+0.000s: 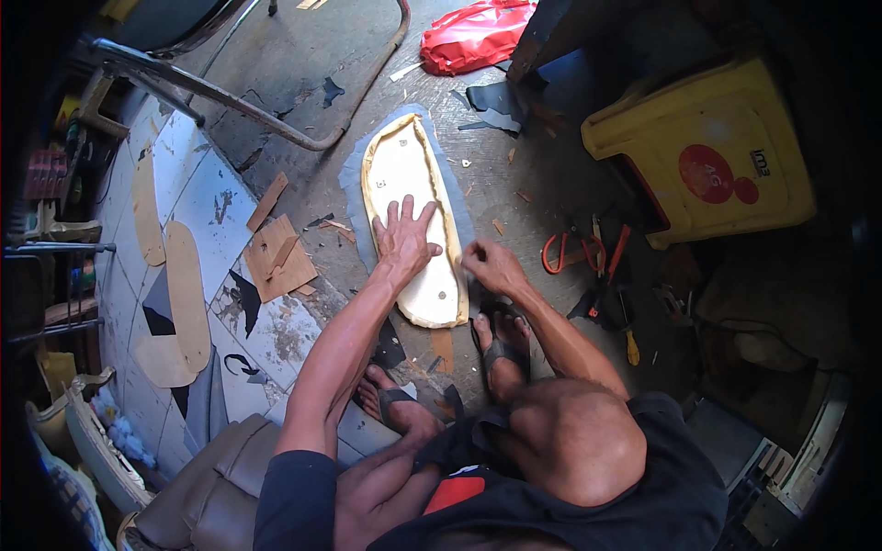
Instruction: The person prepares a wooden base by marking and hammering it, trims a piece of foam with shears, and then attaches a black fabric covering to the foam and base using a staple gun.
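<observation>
A white half-oval board (425,286) lies on the floor before me, with a yellowish foam rim (445,193) folded up around its edge. Several small metal fittings dot its face. Beneath it a grey-blue sheet (353,188) sticks out along both sides and the far end. My left hand (405,237) rests flat on the board's middle, fingers spread. Just off the board's right edge, my right hand (493,267) has its fingers curled and pinched together beside the sheet's margin. Whatever is between those fingertips is too small to make out.
Pliers with red-orange handles (595,254) and a yellow-handled screwdriver (631,342) lie to the right, below a yellow plastic stool (735,156). At left are cut tan panels (188,294) and brown board scraps (279,259). A metal chair frame (276,124) and a red plastic bundle (478,37) stand farther off.
</observation>
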A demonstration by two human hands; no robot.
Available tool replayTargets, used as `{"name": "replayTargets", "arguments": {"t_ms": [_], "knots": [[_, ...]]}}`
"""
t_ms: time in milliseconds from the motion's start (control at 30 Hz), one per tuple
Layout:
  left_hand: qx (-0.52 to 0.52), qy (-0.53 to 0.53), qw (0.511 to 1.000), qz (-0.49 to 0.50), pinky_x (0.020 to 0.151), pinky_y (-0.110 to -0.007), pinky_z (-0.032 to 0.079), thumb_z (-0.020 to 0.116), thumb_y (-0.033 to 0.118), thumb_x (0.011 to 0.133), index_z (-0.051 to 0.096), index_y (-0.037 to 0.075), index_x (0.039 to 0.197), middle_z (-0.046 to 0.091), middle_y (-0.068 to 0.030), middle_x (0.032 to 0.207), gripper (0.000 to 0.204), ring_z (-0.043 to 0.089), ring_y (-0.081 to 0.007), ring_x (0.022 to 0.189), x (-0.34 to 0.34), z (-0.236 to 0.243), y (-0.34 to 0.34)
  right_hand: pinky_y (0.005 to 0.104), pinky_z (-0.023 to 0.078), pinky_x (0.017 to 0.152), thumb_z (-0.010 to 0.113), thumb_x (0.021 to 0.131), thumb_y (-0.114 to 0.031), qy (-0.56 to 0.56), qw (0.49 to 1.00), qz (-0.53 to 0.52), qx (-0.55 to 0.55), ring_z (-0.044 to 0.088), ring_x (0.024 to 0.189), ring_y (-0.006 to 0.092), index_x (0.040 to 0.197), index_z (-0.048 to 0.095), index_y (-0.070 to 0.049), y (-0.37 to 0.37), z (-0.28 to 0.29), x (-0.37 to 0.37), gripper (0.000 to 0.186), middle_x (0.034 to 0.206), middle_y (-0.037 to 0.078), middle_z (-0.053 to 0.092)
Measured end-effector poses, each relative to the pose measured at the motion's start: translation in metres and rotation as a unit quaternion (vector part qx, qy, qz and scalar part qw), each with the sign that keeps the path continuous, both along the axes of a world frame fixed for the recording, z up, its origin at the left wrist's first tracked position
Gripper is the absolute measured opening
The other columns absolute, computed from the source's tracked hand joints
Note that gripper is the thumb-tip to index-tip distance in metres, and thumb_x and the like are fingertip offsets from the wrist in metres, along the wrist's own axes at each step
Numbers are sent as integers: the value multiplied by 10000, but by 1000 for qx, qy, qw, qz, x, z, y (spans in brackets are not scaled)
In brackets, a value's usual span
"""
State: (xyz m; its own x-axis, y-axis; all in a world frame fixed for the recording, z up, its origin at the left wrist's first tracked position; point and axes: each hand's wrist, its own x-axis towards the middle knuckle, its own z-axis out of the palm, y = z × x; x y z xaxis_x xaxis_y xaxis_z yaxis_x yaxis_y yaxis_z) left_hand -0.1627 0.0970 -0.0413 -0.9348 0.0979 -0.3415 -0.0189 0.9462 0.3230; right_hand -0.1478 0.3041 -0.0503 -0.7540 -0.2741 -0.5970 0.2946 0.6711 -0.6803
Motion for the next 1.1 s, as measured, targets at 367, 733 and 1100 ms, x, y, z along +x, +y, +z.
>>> {"name": "replayTargets", "arguments": {"t_ms": [367, 733, 1100], "knots": [[4, 122, 986, -113, 1161, -630, 267, 778, 288, 822, 548, 141, 1413, 524, -172, 1394, 651, 447, -356, 1362, 22, -18, -13, 540, 493, 927, 632, 891, -221, 194, 965, -74, 160, 613, 1107, 442, 1160, 633, -22, -25, -22, -17, 335, 1168, 255, 615], [15, 47, 992, -118, 967, -474, 451, 824, 254, 761, 566, 151, 1292, 550, -101, 1256, 599, 524, -314, 1210, 6, -11, -4, 412, 545, 857, 657, 826, -213, 85, 966, -236, 57, 710, 905, 361, 1020, 687, -4, -41, -38, -41, 286, 935, 224, 729], [-38, 14, 985, -168, 800, -424, 634, 920, 200, 620, 253, 392, 1600, 214, -48, 1692, 1201, 601, -352, 1134, -14, 1, -2, 509, 527, 796, 585, 858, -24, 375, 927, 31, 3, 615, 931, 431, 1134, 589, 8, -59, -53, -11, 278, 1010, 234, 601]]}}
